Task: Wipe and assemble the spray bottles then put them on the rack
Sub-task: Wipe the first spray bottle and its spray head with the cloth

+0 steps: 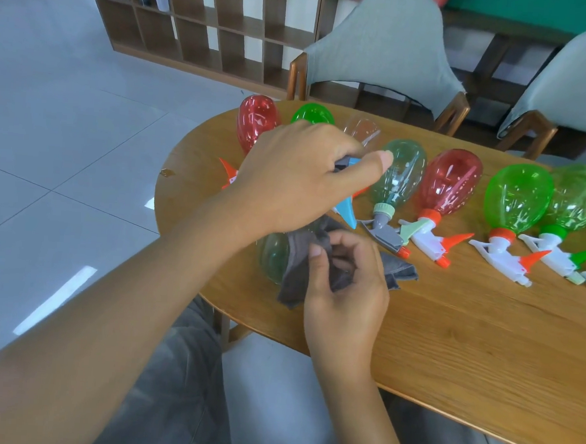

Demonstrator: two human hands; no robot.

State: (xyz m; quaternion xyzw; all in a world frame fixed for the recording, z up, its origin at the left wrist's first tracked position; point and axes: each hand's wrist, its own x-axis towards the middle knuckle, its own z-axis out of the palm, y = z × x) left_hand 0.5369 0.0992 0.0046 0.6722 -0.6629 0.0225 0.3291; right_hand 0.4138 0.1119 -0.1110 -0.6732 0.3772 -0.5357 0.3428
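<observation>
left hand: gripping the blue spray head, wrist crossing above the pale green bottle.
right hand: pinching the grey cloth against that bottle at the table's near edge.
risk: bottle is probably slipping floorward if the cloth grip is loosening; the sweeping arm is possibly nudging the lying bottles.
surface: wooden table is bearing a row of assembled bottles.
room: shelving is standing behind grey chairs.

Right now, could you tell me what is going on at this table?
A person is cleaning spray bottles at a wooden table. The left hand grips a blue and grey spray head, while the right hand pinches a grey cloth against a pale green bottle. A row of red, green and clear bottles lies on the table behind, several with trigger heads fitted.
</observation>
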